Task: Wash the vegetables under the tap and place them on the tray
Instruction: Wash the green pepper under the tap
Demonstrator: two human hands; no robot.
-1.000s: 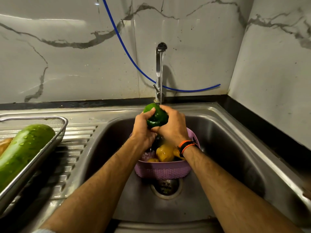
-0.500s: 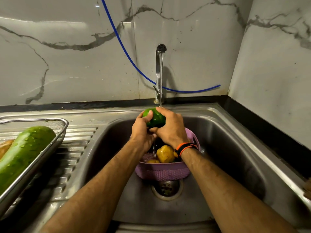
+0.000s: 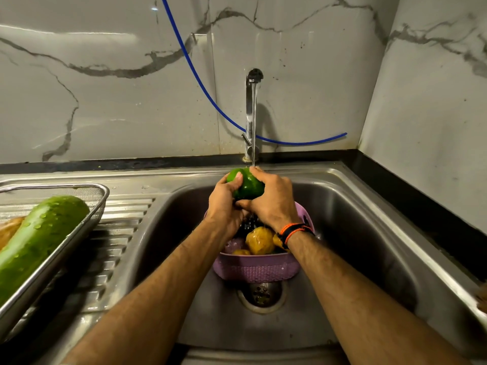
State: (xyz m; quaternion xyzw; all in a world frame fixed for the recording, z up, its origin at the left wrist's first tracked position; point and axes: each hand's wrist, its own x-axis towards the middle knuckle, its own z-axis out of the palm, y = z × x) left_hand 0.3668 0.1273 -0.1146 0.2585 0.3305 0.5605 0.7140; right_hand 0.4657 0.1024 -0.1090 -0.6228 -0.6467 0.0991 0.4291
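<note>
Green pepper [image 3: 249, 185] sat between both my hands, right under the thin stream from the tap [image 3: 252, 111], above the purple basket [image 3: 254, 268] that stood over the drain in the sink [image 3: 369, 233]. My left hand [image 3: 224, 204] had its grip curled round the pepper's left side, thumb over the top; my right hand [image 3: 274, 201] closed its grip over the right side and top, so the pepper was held from both sides at once. Below, yellow vegetables [image 3: 259, 241] waited in the basket. The tray [image 3: 87, 214] lay well off to my left on the draining board, a wet green gourd [image 3: 39, 241] already in it. I judged my left hand the nearer one to carry the pepper across.
</note>
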